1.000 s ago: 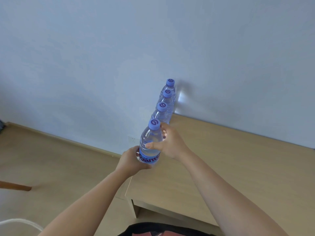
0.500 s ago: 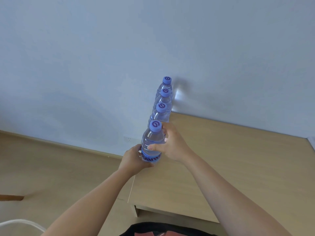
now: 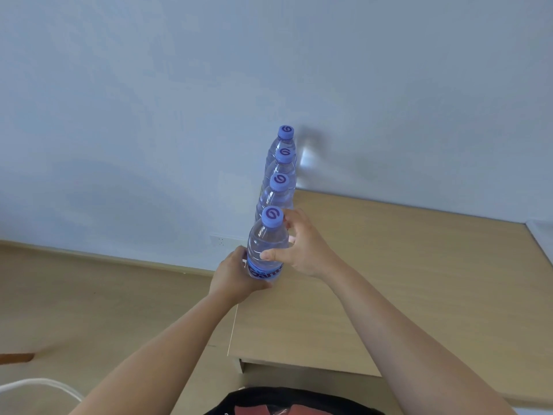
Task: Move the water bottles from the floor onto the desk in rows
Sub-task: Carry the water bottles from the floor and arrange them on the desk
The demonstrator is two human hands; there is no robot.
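Note:
Several clear water bottles with blue caps stand in one row along the left edge of the wooden desk (image 3: 404,295), running back to the wall. The nearest bottle (image 3: 267,245) is upright at the front of the row. My left hand (image 3: 233,277) wraps its lower part by the blue label. My right hand (image 3: 302,247) grips its upper body, thumb across the front, fingers behind near the cap. The bottle behind it (image 3: 276,193) and two more, the farthest (image 3: 284,139) by the wall, stand untouched. No bottles on the floor are in view.
A pale wall (image 3: 179,100) rises behind the desk, with a white socket (image 3: 220,240) low on it. Wooden floor (image 3: 89,310) lies left of the desk. A white cable (image 3: 39,384) curves at the bottom left, and a brown wooden piece (image 3: 15,357) juts in from the left edge.
The view has shifted slightly, so the desk sits more to the left. Both hands stay on the nearest bottle, which has barely moved in line with the row.

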